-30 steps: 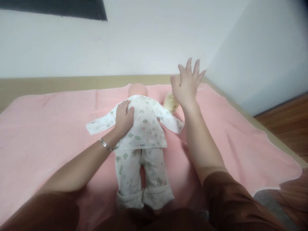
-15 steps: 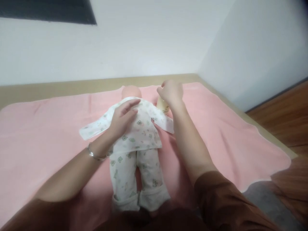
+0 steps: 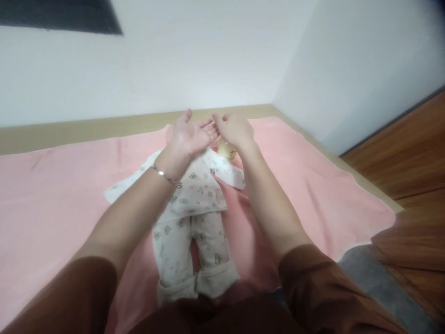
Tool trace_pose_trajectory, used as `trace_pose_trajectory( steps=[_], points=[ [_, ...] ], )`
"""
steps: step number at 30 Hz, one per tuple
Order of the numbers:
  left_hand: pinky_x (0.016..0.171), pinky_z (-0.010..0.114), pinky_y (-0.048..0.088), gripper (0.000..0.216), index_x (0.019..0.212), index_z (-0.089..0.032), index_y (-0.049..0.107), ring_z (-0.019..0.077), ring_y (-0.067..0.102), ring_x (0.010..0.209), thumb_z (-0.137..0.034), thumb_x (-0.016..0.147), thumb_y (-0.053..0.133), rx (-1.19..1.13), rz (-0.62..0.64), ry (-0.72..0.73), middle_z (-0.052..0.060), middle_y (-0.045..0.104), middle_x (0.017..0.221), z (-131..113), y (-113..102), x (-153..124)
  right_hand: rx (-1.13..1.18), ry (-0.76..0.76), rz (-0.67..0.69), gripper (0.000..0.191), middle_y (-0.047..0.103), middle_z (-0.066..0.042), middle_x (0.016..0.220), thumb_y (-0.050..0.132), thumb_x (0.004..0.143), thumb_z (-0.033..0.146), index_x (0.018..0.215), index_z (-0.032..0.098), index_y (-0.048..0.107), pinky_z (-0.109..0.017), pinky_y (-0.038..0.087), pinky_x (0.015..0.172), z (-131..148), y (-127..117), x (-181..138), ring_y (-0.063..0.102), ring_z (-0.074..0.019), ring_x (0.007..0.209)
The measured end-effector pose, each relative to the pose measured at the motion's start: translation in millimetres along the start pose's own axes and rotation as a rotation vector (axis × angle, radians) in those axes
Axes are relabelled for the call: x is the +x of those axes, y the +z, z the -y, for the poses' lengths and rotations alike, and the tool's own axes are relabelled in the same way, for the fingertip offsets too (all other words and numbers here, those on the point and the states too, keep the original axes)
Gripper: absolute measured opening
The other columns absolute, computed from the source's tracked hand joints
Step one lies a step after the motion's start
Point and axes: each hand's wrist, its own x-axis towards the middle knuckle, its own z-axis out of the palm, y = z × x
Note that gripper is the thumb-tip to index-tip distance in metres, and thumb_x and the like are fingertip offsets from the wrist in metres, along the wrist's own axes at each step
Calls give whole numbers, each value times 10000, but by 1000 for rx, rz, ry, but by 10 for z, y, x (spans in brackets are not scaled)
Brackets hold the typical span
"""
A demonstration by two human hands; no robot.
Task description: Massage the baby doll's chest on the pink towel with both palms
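Observation:
My left hand (image 3: pixel 191 137) is turned palm up with its fingers stretched to the right, close beside the top of a pale yellow bottle (image 3: pixel 227 152). Curled over that top is my right hand (image 3: pixel 236 131), which hides the cap or pump. Below my left hand a baby doll lies on its back or front; I cannot tell which. It wears a white patterned top (image 3: pixel 198 190) and matching trousers (image 3: pixel 210 239) with turned-up cuffs. My left hand covers most of the doll's head (image 3: pixel 169 133).
A pink blanket (image 3: pixel 295 185) is spread under the doll and bottle, over a beige surface (image 3: pixel 62 139). White walls (image 3: pixel 208 55) meet behind it. To the right are wooden boards (image 3: pixel 417 185), and a dark panel (image 3: pixel 59 16) is at upper left.
My left hand has lifted off the doll's chest area, turned palm up and moved to the bottle's top. My right hand stays at the bottle. The view has shifted slightly.

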Motion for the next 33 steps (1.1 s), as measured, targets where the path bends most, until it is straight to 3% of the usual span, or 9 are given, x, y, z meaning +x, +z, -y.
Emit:
trace_pose_trajectory(
  steps=[4, 9, 12, 16, 21, 26, 30, 33],
  points=[
    [1083, 543, 541, 773, 1119, -84, 675, 342, 559, 1370, -492, 1010, 28, -23, 11, -2, 216, 693, 1059, 36, 117, 107, 36, -30, 42, 864, 753, -154, 1054, 121, 951, 796, 970, 175, 721, -451, 512, 983, -27, -20, 31, 699, -303, 1089],
    [1072, 551, 547, 745, 1186, -71, 653, 352, 544, 1382, -473, 1003, 53, -53, 42, 3, 217, 647, 1161, -77, 143, 10, 14, -6, 44, 902, 748, -164, 1123, 94, 940, 804, 1033, 170, 729, -460, 521, 971, -30, -25, 45, 702, -317, 1094],
    [1049, 556, 558, 761, 1217, -74, 658, 359, 518, 1410, -472, 984, 53, -85, 70, -60, 233, 644, 1188, -198, 121, -231, 30, -11, 73, 895, 752, -172, 1143, 111, 943, 802, 1044, 165, 732, -477, 507, 1000, -56, -28, 94, 694, -331, 1124],
    [1067, 572, 542, 686, 1195, -142, 694, 367, 483, 1441, -537, 944, 193, -103, 43, -140, 239, 655, 1245, -381, -3, -698, 50, -28, 104, 852, 754, -173, 1170, 141, 969, 768, 1026, 163, 738, -478, 469, 1071, -88, -30, 181, 673, -331, 1183],
    [1089, 636, 513, 564, 1183, -172, 717, 361, 490, 1441, -396, 945, 257, -35, -55, -264, 210, 668, 1267, -749, -304, -1164, -26, 47, 122, 631, 749, -159, 1180, 257, 1020, 594, 1005, 173, 727, -490, 489, 1034, -39, -53, 171, 673, -344, 1152],
    [1185, 574, 455, 517, 1317, -137, 603, 293, 459, 1482, -380, 1022, 254, -376, 23, -231, 152, 591, 1434, -1075, -590, -1424, 0, 103, 149, 412, 725, -135, 1232, 346, 964, 368, 1035, 179, 706, -450, 518, 967, -18, -117, 115, 672, -324, 1117],
    [1136, 419, 483, 569, 1524, -33, 287, 235, 473, 1460, -302, 1075, 63, -841, -133, -261, 165, 519, 1496, -1211, -712, -1570, 38, 54, 124, 371, 703, -150, 1265, 381, 931, 333, 1011, 155, 697, -437, 490, 998, -45, -128, 103, 648, -320, 1149],
    [1094, 369, 493, 547, 1572, -86, 128, 250, 445, 1462, -337, 1087, 96, -1069, -204, -225, 138, 384, 1605, -1261, -751, -1642, 37, 41, 91, 373, 706, -154, 1238, 375, 923, 348, 968, 160, 695, -450, 471, 1009, -80, -83, 100, 632, -329, 1161]
  ],
)
